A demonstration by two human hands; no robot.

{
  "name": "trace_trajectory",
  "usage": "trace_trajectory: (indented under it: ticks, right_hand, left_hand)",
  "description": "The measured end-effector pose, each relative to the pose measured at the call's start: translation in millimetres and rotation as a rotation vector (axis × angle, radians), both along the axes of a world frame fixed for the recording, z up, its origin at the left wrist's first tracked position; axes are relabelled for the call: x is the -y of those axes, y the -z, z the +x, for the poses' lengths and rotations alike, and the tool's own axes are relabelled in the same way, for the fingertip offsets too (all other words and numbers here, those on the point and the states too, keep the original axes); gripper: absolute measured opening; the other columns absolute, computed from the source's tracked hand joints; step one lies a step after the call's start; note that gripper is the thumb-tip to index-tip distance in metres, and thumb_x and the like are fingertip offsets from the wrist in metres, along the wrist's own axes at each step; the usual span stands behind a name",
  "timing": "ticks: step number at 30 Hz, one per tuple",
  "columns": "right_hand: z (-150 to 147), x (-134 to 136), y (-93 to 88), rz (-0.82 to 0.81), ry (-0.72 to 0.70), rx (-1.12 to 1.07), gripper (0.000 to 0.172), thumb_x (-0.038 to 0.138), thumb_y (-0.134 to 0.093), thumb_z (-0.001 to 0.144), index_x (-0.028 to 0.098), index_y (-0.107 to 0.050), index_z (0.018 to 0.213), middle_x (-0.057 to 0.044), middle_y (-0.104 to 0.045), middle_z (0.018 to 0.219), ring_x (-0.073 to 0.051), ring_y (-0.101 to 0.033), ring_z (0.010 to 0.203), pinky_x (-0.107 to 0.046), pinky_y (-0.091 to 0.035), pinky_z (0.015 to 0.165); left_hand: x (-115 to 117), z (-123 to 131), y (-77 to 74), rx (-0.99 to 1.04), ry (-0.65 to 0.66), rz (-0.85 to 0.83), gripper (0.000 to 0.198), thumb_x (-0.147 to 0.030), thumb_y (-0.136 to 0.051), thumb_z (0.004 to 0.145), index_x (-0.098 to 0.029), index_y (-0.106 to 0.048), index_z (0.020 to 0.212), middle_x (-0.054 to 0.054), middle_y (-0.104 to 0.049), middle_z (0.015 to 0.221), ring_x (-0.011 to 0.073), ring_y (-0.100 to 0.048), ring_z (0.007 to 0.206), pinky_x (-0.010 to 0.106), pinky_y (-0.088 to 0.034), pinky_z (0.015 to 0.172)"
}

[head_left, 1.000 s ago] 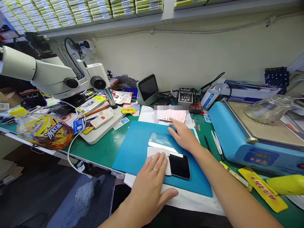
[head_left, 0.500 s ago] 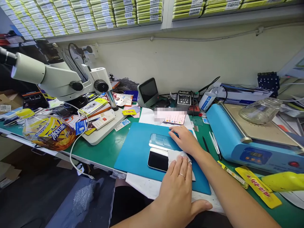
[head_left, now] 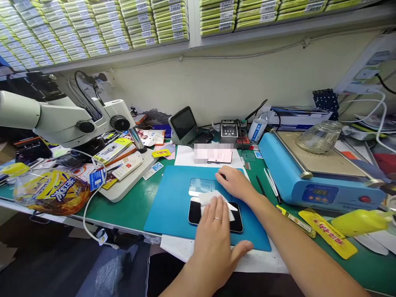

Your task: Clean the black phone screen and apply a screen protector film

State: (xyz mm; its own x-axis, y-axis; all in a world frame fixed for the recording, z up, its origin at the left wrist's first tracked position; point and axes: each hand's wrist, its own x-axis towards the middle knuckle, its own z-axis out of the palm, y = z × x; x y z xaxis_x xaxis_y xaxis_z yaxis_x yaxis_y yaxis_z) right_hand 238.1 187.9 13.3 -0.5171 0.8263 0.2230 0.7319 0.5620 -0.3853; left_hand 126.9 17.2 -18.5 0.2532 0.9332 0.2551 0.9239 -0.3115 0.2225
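On a blue mat (head_left: 173, 206) lies a black-screened smartphone (head_left: 236, 225). My left hand (head_left: 215, 222), a ring on one finger, rests flat on a white wipe (head_left: 206, 198), pressing it against the screen. Its fingers are straight and its thumb stands out to the right. Just beyond the phone lies a clear glass sheet (head_left: 194, 186) with a white band along its near edge; the wipe and my right hand partly cover it. My right hand (head_left: 233, 181) is by the sheet's right end, fingers curled; a small dark thing shows between thumb and fingers, too small to name.
A lit phone (head_left: 221, 156) lies on white paper behind the mat. At right are a blue heating plate machine (head_left: 312, 189) with a glass jar (head_left: 320, 138), tweezers (head_left: 272, 185) and a yellow bottle (head_left: 359, 222). At left stand a microscope (head_left: 68, 119) and a drink bottle (head_left: 52, 192).
My left hand has slid the wipe leftward over the phone, so the right end of the screen now shows. My right hand's fingers look more curled. The whole view has shifted to the right.
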Motion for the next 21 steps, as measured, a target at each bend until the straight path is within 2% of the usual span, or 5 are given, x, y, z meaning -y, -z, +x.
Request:
trace_trajectory:
  ticks: [5, 10, 14, 17, 21]
  right_hand:
    - [2.2, 0.5, 0.4, -0.008, 0.013, -0.013, 0.032, 0.028, -0.042, 0.097, 0.024, -0.039, 0.065, -0.003, -0.060, 0.073, -0.018, -0.054, 0.068, -0.030, -0.036, 0.065]
    - [2.6, -1.7, 1.9, -0.025, 0.012, -0.025, 0.031, 0.029, -0.041, 0.097, 0.024, -0.040, 0.067, -0.003, -0.061, 0.075, -0.018, -0.055, 0.071, -0.030, -0.037, 0.066]
    - [0.8, -3.8, 1.7, -0.039, 0.010, -0.026, 0.030, 0.031, -0.042, 0.097, 0.024, -0.045, 0.068, -0.003, -0.063, 0.076, -0.019, -0.057, 0.072, -0.030, -0.037, 0.066]
    - [-0.3, -4.6, 1.8, -0.041, 0.012, -0.028, 0.030, 0.030, -0.042, 0.096, 0.024, -0.046, 0.067, -0.004, -0.063, 0.076, -0.019, -0.057, 0.073, -0.030, -0.038, 0.066]
    - [0.8, -4.5, 2.8, -0.035, 0.012, -0.040, 0.029, 0.030, -0.041, 0.096, 0.024, -0.044, 0.068, -0.004, -0.062, 0.076, -0.019, -0.057, 0.073, -0.031, -0.039, 0.067]
  left_hand:
    - [11.7, 20.4, -1.2, 0.058, 0.133, -0.015, 0.091, -0.073, -0.037, 0.099, -0.004, -0.032, 0.159, 0.016, -0.027, 0.166, 0.0338, -0.029, 0.154, 0.048, -0.036, 0.123]
    - [26.8, -23.3, 5.0, 0.075, 0.192, -0.059, 0.085, -0.067, -0.046, 0.100, -0.012, -0.027, 0.162, 0.010, -0.021, 0.169, 0.0316, -0.025, 0.155, 0.048, -0.032, 0.125]
    - [13.1, -42.1, 4.1, 0.051, 0.047, -0.059, 0.080, -0.063, -0.043, 0.102, -0.011, -0.028, 0.161, 0.014, -0.026, 0.167, 0.0333, -0.028, 0.154, 0.052, -0.036, 0.122]
    - [-1.4, -26.0, -0.6, 0.075, 0.014, -0.047, 0.086, -0.069, -0.042, 0.100, -0.007, -0.031, 0.160, 0.016, -0.030, 0.165, 0.0347, -0.029, 0.153, 0.052, -0.035, 0.122]
    - [-4.0, 4.5, -6.5, 0.128, 0.162, -0.070, 0.087, -0.072, -0.038, 0.100, -0.008, -0.031, 0.160, 0.013, -0.030, 0.165, 0.0318, -0.030, 0.153, 0.048, -0.034, 0.124]
